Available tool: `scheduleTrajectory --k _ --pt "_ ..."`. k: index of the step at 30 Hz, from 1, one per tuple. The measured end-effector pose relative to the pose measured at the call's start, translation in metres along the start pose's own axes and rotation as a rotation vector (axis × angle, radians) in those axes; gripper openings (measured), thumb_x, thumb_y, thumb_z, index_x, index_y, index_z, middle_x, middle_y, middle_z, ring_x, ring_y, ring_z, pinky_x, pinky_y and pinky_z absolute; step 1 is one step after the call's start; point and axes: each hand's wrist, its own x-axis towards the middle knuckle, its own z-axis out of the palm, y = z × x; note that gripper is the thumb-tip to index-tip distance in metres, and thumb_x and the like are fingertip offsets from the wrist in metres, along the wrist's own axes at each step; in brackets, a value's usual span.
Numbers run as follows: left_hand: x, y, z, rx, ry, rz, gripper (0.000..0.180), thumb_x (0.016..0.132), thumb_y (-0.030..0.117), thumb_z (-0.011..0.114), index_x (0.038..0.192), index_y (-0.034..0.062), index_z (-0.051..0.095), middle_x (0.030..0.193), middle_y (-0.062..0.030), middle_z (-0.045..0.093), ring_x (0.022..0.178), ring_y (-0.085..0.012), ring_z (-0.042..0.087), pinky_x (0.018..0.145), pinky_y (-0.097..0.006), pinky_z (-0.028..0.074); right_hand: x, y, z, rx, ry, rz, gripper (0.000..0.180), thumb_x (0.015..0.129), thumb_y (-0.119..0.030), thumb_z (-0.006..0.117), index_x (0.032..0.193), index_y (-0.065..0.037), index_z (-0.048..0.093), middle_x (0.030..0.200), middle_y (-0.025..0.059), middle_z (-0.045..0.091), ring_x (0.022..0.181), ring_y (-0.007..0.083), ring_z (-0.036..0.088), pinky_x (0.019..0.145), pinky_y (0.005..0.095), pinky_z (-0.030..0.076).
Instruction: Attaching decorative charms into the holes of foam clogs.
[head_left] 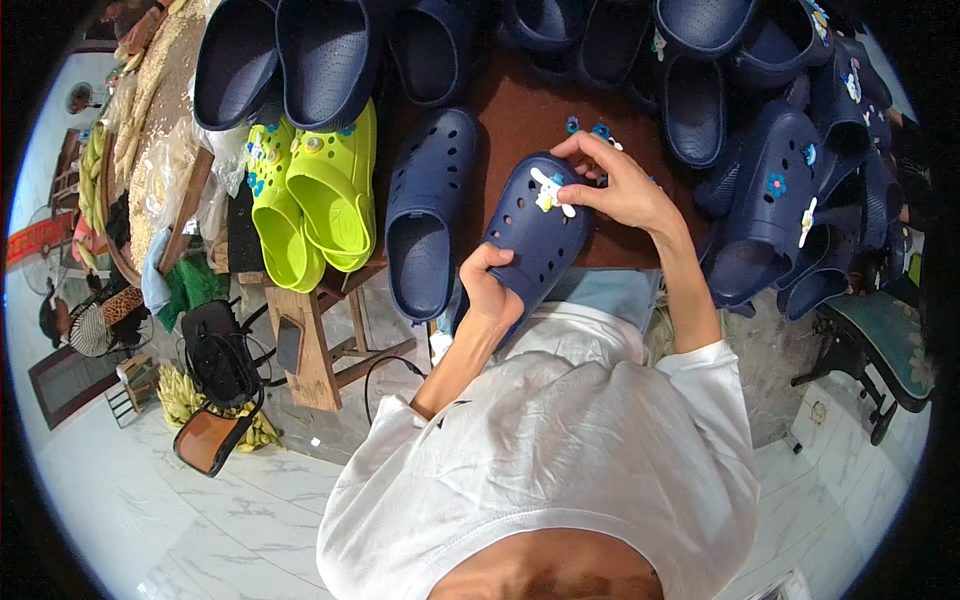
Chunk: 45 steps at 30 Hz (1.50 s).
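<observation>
A navy clog (pixel 535 232) with round holes is held toe-away over the table's near edge. My left hand (pixel 488 292) is closed round its near side, the thumb lying on the upper. At the toe, my right hand (pixel 628 188) presses its thumb against a white cartoon-figure shoe charm (pixel 546 186), while its index finger reaches the toe's far edge. The charm sits on the clog's top, partly under the thumb. Just left lies another navy clog (pixel 425 215) without charms. Several small blue charms (pixel 600 131) lie beyond my right hand on the brown tabletop (pixel 510 95).
Lime-green clogs (pixel 340 195) with charms stand at the left table edge. More navy clogs line the back, and a decorated navy clog (pixel 765 205) lies among others at the right. A wooden stool (pixel 308 350) is below left; a padded chair (pixel 885 340) stands at far right.
</observation>
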Motion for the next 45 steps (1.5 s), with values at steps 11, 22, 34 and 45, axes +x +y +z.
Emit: scheduleTrajectory --k 11,22,34,45 --pt "0.003 -0.001 -0.005 0.054 0.156 0.123 0.053 0.07 0.021 0.05 0.117 -0.0031 0.054 0.114 -0.0184 0.06 0.102 -0.0316 0.06 0.094 -0.043 0.046 -0.027 -0.027 0.059 -0.212 0.479 -0.071 0.028 0.081 -0.017 0.068 0.108 -0.008 0.063 0.111 0.0116 0.057 0.102 0.0312 0.058 0.086 0.0383 0.047" --pt "-0.016 0.004 -0.004 0.052 0.217 0.185 0.05 0.071 0.021 0.051 0.113 -0.0042 0.054 0.112 -0.0181 0.06 0.101 -0.0324 0.06 0.093 -0.043 0.046 -0.026 -0.019 0.077 -0.186 0.41 -0.108 0.033 0.081 -0.018 0.068 0.113 -0.01 0.064 0.114 0.0094 0.055 0.105 0.03 0.054 0.09 0.0389 0.044" --pt "0.011 0.008 -0.009 -0.054 0.176 0.162 0.049 0.075 0.019 0.05 0.118 -0.0034 0.051 0.122 -0.0208 0.056 0.112 -0.0352 0.055 0.101 -0.049 0.04 -0.084 0.04 0.034 -0.145 0.772 0.198 0.017 0.087 -0.007 0.058 0.104 -0.005 0.063 0.097 0.0118 0.06 0.09 0.0294 0.06 0.079 0.0363 0.047" --pt "0.02 0.002 -0.001 -0.007 0.153 0.115 0.038 0.079 0.013 0.053 0.114 -0.0021 0.054 0.117 -0.0161 0.059 0.107 -0.0295 0.058 0.096 -0.042 0.045 -0.067 0.045 0.036 -0.602 0.552 -0.033 0.022 0.078 -0.011 0.068 0.099 -0.007 0.063 0.095 0.0084 0.059 0.091 0.0294 0.054 0.079 0.0402 0.044"
